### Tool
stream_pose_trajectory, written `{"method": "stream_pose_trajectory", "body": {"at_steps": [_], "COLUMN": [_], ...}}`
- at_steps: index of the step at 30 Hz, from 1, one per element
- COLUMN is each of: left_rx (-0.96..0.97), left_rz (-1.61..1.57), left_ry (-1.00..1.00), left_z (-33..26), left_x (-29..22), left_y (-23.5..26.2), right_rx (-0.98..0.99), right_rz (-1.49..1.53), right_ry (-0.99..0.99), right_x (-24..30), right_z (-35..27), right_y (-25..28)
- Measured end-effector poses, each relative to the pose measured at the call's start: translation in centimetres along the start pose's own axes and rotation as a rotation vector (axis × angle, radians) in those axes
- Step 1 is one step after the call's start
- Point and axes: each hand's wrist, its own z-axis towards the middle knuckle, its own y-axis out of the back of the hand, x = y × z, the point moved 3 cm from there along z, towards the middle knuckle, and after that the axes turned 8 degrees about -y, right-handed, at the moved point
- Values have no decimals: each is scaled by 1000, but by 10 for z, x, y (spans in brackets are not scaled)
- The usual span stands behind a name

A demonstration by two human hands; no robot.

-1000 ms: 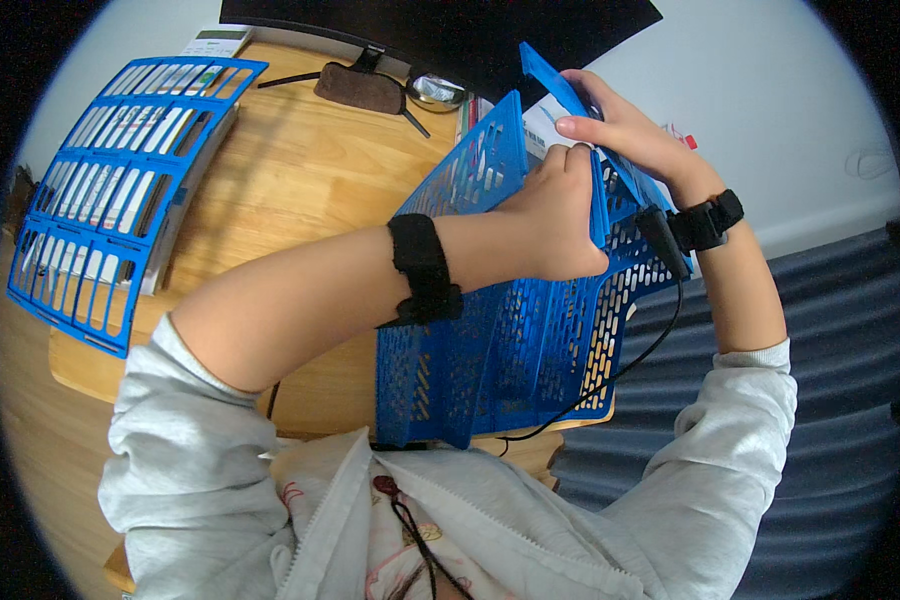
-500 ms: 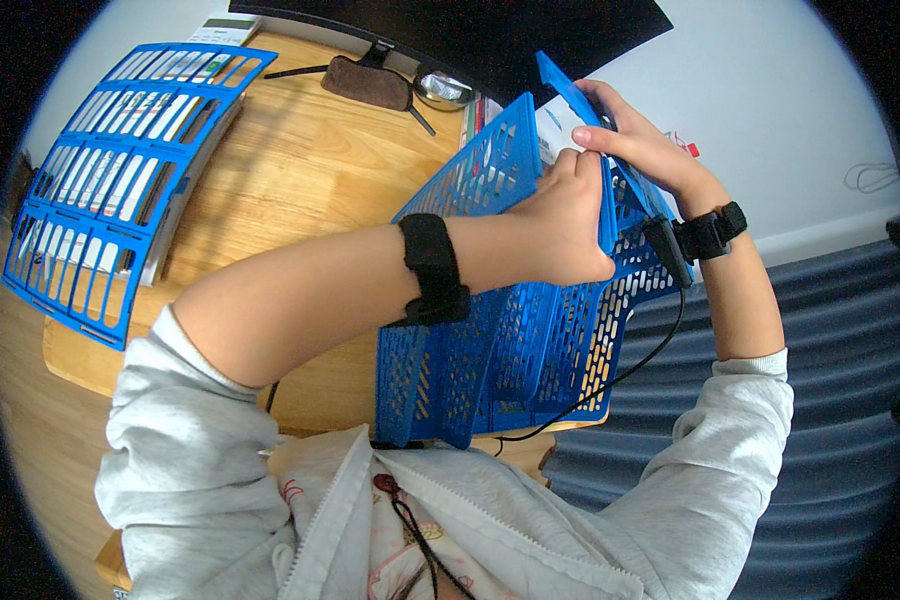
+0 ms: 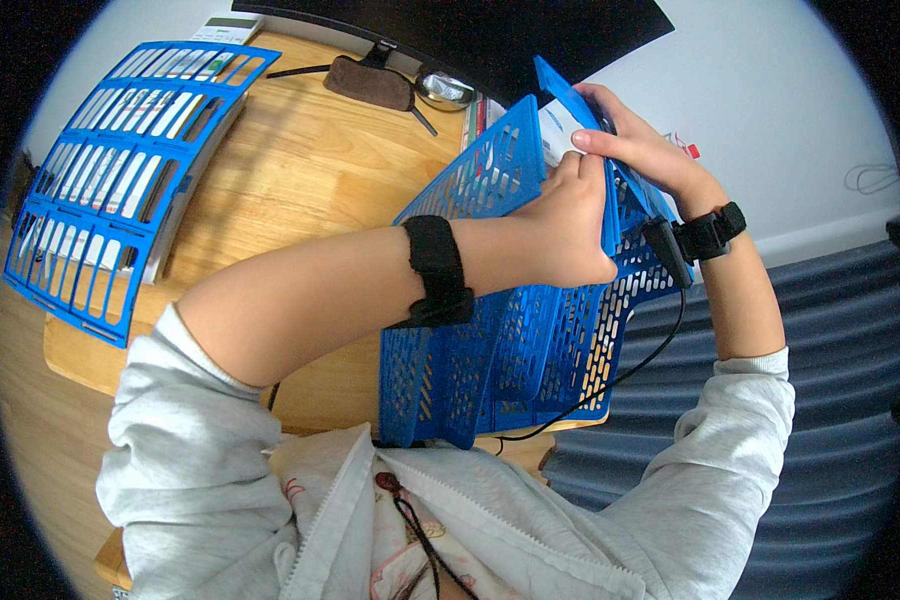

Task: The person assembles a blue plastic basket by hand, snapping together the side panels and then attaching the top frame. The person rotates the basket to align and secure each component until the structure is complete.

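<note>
A blue perforated plastic file rack [image 3: 450, 370] with several upright dividers stands at the right side of the desk, close to my body. My left hand [image 3: 568, 235] reaches across it, its fingers curled over the edge of an upright blue panel near the rack's far right corner. Beyond it, my right hand [image 3: 642, 145] grips a tilted blue panel [image 3: 562, 92] from the right, the thumb on the near side and the fingers behind. The two hands are close together. My left forearm and hand hide part of the rack, so how the panels join there cannot be seen.
Another blue slotted panel [image 3: 150, 130] stands at the left of the wooden desk [image 3: 300, 160], with white items behind it. A monitor [image 3: 490, 35], a brown pouch [image 3: 368, 82] and a calculator [image 3: 228, 28] are at the back. A black cable [image 3: 620, 378] runs from my right wrist strap.
Both hands keep their grip on the blue panels. Only a very slight shift of the view and of my left hand shows.
</note>
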Motion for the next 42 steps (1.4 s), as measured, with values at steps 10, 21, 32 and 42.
{"method": "stream_pose_trajectory", "body": {"at_steps": [10, 21, 32, 42], "left_rx": [-14, -28, -25, 16], "left_rz": [-8, 4, -4, 10], "left_ry": [14, 18, -7, 55], "left_z": [-4, -3, -3, -4], "left_x": [-1, -3, -2, -4], "left_y": [2, 2, 3, 5], "right_rx": [-28, -1, 46, 48], "right_rz": [35, 36, 67, 87], "right_ry": [46, 21, 14, 21], "right_x": [3, -1, -1, 3], "right_z": [-1, 0, 0, -1], "right_y": [-1, 0, -3, -5]}}
